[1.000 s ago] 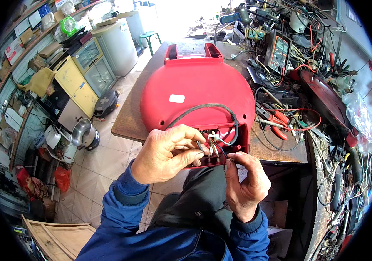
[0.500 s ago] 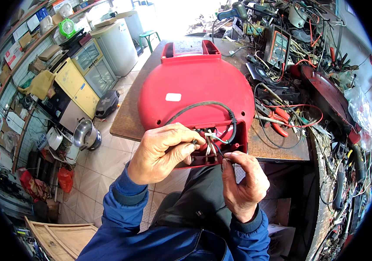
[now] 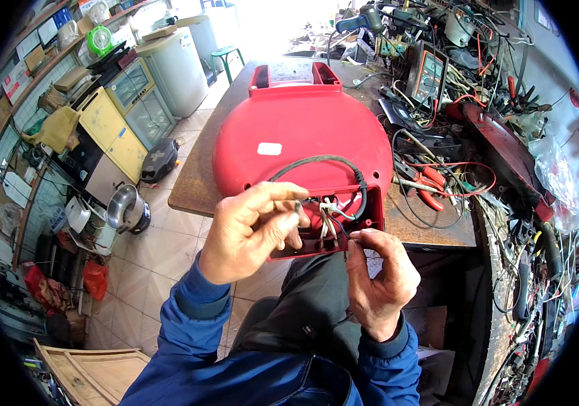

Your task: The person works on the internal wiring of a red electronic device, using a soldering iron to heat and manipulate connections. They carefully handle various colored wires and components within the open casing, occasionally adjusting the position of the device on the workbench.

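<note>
A red rounded plastic appliance housing [image 3: 296, 135] lies on the wooden table, its open wiring compartment [image 3: 377, 230] toward me. Several white and dark wires [image 3: 327, 223] come out of that compartment. A thick black power cord [image 3: 323, 160] arches over its upper edge. My left hand [image 3: 252, 230] is at the compartment's left side, index finger raised and thumb apart from it; I see nothing between them. At the right side, my right hand [image 3: 386, 274] pinches the thin dark wire [image 3: 344, 229] between thumb and forefinger. The left part of the compartment is hidden behind my left hand.
Red-handled pliers [image 3: 430, 196] and loose cables lie on the table's right side. Beyond them are a multimeter [image 3: 430, 76] and a heap of tools and wires. A steel pot [image 3: 127, 208] stands on the tiled floor at left, near a yellow cabinet [image 3: 112, 125].
My left index finger has lifted away from the thumb, and the hand has opened slightly. The right hand still pinches the wire in nearly the same place. The view has shifted a little.
</note>
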`<action>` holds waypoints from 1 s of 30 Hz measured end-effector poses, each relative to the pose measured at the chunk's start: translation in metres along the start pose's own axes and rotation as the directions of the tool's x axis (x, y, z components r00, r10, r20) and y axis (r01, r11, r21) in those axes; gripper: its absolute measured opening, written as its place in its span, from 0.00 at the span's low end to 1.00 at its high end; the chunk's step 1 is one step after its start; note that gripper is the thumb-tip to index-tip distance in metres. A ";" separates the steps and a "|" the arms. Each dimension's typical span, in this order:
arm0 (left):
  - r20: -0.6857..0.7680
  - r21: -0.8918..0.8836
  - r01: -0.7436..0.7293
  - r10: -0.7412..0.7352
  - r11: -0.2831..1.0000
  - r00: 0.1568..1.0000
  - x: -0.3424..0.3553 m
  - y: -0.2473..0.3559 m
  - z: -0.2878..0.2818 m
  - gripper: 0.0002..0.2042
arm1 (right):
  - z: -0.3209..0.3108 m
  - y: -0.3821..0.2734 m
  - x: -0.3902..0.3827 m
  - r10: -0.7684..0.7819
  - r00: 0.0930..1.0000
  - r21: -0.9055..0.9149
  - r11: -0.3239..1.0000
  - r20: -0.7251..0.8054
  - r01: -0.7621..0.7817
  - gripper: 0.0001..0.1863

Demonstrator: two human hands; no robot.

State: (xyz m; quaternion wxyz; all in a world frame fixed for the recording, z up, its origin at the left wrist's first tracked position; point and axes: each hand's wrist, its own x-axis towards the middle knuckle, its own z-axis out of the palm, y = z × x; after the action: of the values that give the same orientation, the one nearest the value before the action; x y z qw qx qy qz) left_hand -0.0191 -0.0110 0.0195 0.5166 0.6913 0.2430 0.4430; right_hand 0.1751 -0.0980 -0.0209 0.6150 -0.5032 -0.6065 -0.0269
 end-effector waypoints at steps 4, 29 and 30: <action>-0.070 -0.066 0.004 -0.009 0.998 0.998 0.003 -0.003 -0.003 0.10 | 0.000 0.002 0.001 0.012 1.000 0.001 1.000 -0.009 -0.012 0.13; 0.167 0.683 -0.534 0.606 0.499 0.778 -0.026 -0.024 0.029 0.11 | 0.002 0.015 0.004 -0.071 0.995 0.052 0.996 -0.067 0.075 0.12; 0.144 0.705 -0.523 0.626 0.478 0.766 -0.026 -0.023 0.028 0.11 | 0.002 0.014 0.006 -0.086 0.994 0.059 0.994 -0.075 0.090 0.12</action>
State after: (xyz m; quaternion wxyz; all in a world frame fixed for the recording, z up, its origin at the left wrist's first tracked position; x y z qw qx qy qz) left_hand -0.0045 -0.0375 -0.0138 0.0118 0.8435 0.1816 0.5054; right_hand 0.1842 -0.0859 -0.0247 0.6501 -0.4553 -0.6060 -0.0532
